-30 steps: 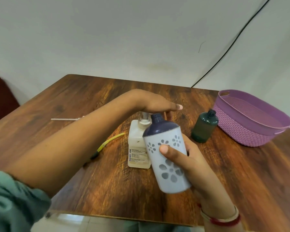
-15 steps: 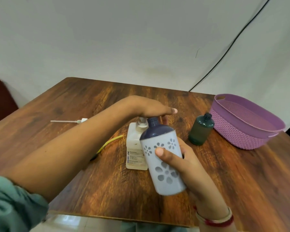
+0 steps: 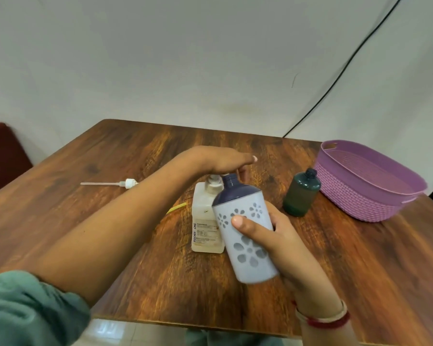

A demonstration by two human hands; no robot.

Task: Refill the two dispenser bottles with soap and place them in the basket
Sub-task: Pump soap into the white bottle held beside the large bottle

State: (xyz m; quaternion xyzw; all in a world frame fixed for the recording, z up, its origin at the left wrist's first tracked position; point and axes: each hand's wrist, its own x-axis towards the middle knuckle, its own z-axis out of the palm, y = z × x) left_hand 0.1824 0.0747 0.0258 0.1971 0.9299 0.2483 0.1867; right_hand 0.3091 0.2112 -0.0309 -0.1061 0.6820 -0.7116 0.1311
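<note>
A green sleeve (image 3: 30, 310) fills the near left corner, and the bare forearm reaches out from it across the table (image 3: 185, 283). On the near right, a wrist with a red and a pale bangle (image 3: 325, 318) leads up to the right hand (image 3: 280, 236). Its thumb lies across the front and its fingers curl round the back of the floral bottle (image 3: 253, 260). That bottle is held off the table and tilted left. It has no cap, and its open dark neck sits right at the nozzle of the soap bottle (image 3: 204, 221).

The soap bottle stands upright on the table just behind. The left hand (image 3: 218, 159) lies palm down on its pump (image 3: 214, 179) with the fingers straight and together. A yellow strip (image 3: 176, 208) pokes out from under the left forearm.

To the right, the green bottle (image 3: 301, 196) stands capped, near the basket (image 3: 355, 196) but apart from it. The purple basket sits at the table's right edge with neither bottle in it. Far left, a loose pump (image 3: 125, 183) with its tube lies flat on the wood. Beyond the table, a maroon seat (image 3: 3, 151) shows at the left, and a black cable (image 3: 335, 78) runs up the white wall.
</note>
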